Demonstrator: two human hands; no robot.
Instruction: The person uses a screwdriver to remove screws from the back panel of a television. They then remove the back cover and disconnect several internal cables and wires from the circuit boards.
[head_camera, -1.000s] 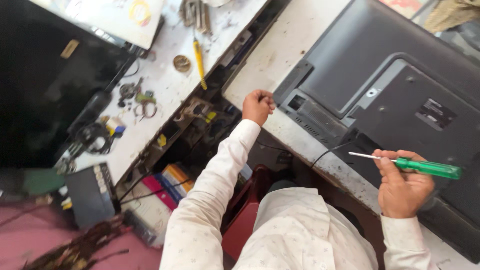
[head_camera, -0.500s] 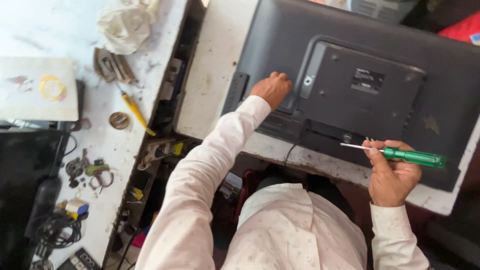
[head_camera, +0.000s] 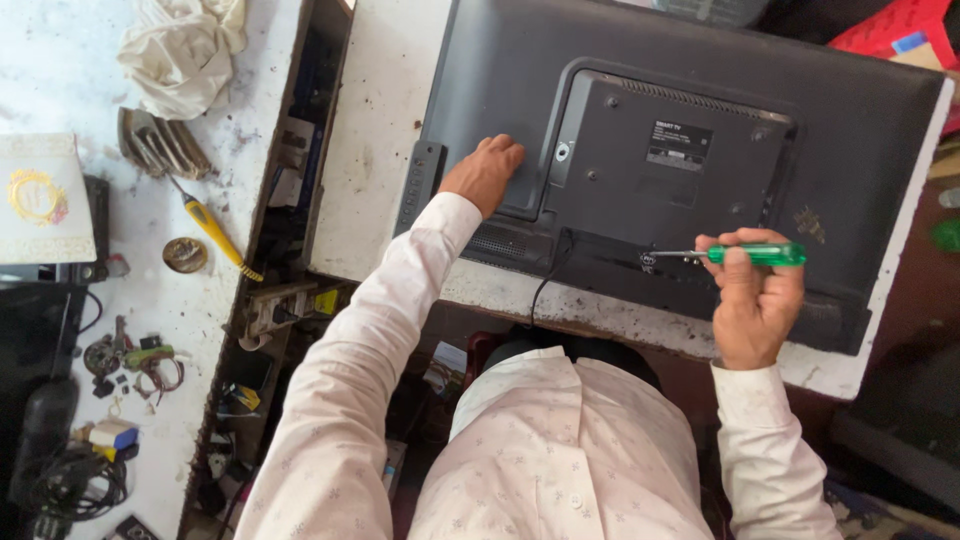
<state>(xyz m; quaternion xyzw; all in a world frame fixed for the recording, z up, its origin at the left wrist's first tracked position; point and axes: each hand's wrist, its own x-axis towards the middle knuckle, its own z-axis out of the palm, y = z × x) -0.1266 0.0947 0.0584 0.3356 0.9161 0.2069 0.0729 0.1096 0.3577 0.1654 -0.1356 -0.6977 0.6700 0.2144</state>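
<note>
A dark grey flat television (head_camera: 860, 130) lies face down on a white worktable (head_camera: 375, 150), its back panel up. My left hand (head_camera: 485, 175) rests flat on the back near the set's left side, holding nothing. My right hand (head_camera: 755, 295) is closed around a screwdriver (head_camera: 730, 254) with a green translucent handle. The metal shaft points left, its tip near the lower edge of the raised rear cover. A black cable (head_camera: 548, 275) hangs from the set over the table's near edge.
A second bench (head_camera: 60, 60) on the left carries a crumpled cloth (head_camera: 180, 50), a yellow-handled screwdriver (head_camera: 215, 235), a round tin (head_camera: 185, 255), a white box (head_camera: 45, 195), wires and small parts. A dark gap with clutter runs between the benches. Red items sit at top right.
The view has swung right, centring the television. My left hand has moved from the set's edge onto its back. My right hand has brought the screwdriver closer to the rear cover.
</note>
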